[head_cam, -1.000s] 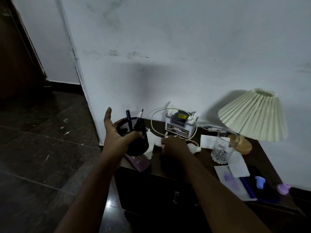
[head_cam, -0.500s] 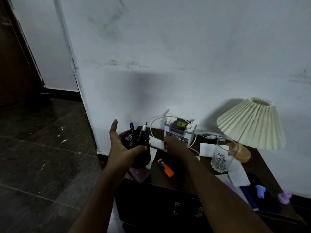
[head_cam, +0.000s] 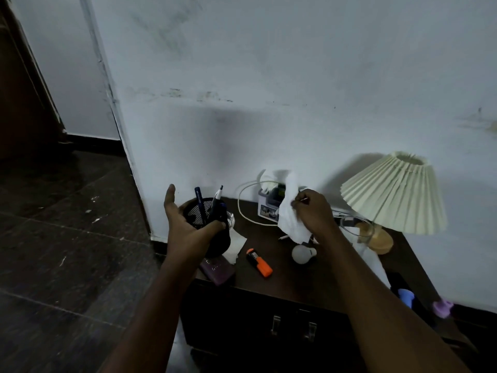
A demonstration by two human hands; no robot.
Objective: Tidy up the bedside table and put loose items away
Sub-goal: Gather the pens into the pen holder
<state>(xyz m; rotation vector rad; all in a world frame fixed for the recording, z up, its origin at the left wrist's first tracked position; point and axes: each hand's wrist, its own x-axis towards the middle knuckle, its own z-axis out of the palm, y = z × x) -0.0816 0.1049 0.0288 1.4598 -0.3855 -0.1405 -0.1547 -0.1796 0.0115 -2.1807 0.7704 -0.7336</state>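
A dark bedside table [head_cam: 295, 281] against a pale wall is seen from above. At its left end a black mesh pen holder [head_cam: 217, 240] is gripped by the left hand [head_cam: 185, 230], with the fingers curled round its side and the thumb raised. A crumpled white tissue [head_cam: 290, 219] is pinched in the right hand [head_cam: 313, 211] and held above the tabletop, in front of a small white box [head_cam: 265, 210], possibly a charger, though the dim light leaves that unclear. An orange highlighter [head_cam: 259, 262] is seen lying flat, below and between the hands and nearer the holder. Its long axis runs from far left to near right. A light bulb [head_cam: 302, 253] lies to its right, beneath the tissue.
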